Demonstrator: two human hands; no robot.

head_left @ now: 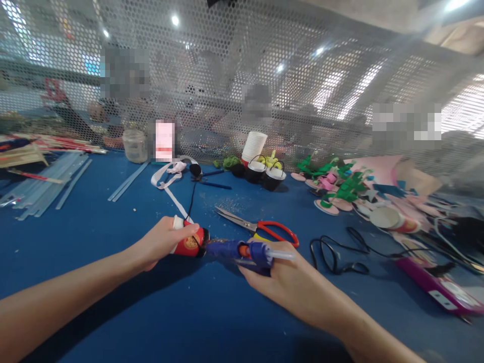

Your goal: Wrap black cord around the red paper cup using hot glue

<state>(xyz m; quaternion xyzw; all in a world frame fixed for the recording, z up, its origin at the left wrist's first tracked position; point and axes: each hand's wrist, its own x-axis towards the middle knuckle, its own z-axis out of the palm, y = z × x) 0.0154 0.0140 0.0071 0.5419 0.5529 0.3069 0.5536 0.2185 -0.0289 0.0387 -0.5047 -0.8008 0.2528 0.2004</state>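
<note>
My left hand [163, 243] is closed round a small red paper cup [188, 241] lying on its side, with black trim at its right end. A black cord and a white ribbon [175, 202] run from the cup toward the back. My right hand [282, 275] grips a blue hot glue gun [234, 250], its clear glue stick poking out of the rear. The gun's tip is at the cup's black end; whether it touches is too blurred to tell. Just behind the gun lie open scissors [260, 227] with red and yellow handles.
Glue sticks [56, 181] lie at the left near a clear jar [135, 146] and a lit phone [165, 140]. Stacked cups [254, 146] and small black pots [274, 178] stand behind. Green and pink pieces [336, 184], a black cable [335, 254] and a purple power strip [434, 287] fill the right.
</note>
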